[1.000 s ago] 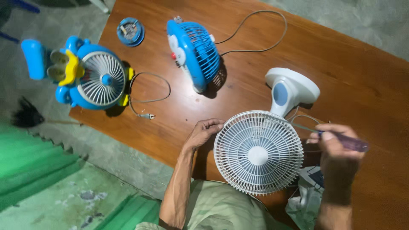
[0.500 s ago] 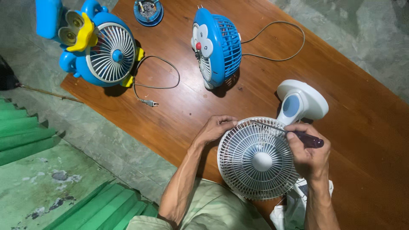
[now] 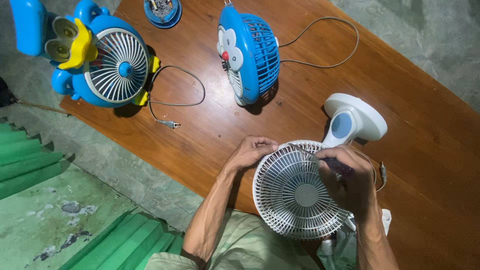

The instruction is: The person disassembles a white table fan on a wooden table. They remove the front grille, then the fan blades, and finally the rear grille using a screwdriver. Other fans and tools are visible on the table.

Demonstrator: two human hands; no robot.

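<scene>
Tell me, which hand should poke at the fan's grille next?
Probably the right hand: it holds the screwdriver over the white fan. The left hand grips the rim.

Left forearm bare, rising from the lower middle of view and angling up to the right, wrist nearly straight. Left hand [image 3: 252,151] palm down, knuckles raised, fingers curled inward with tips pressed down at the upper left rim, thumb tucked below. Right forearm entering from the lower right corner, rising steeply, wrist bent slightly inward. Right hand [image 3: 350,182] back toward the camera, fingers folded into a closed grip around a thin dark handle, knuckles pointing up and left, thumb hidden behind the fingers. Hands near each other, not touching, left a little higher than right
</scene>
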